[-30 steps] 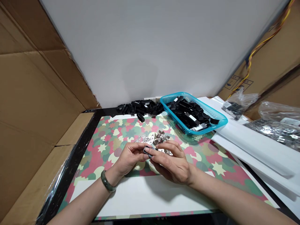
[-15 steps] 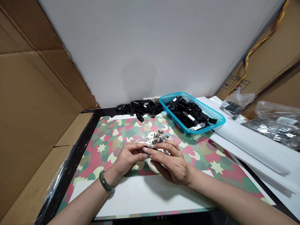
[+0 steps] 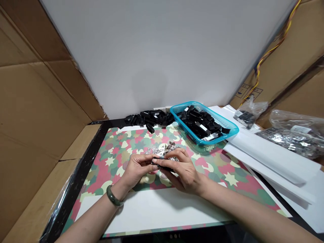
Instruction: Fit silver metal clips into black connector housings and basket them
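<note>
Grip: L hand (image 3: 138,169) + R hand (image 3: 184,172) clamped on blk connector (image 3: 160,164) | long axis ~L-R | over metal clips (image 3: 162,150)

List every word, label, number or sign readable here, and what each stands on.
Nothing can be read as text.
White label on the clear bag: too small to read.
Printed marks on the cardboard box: too blurred to read.
White patches on the black parts in the blue basket: no legible text.
</note>
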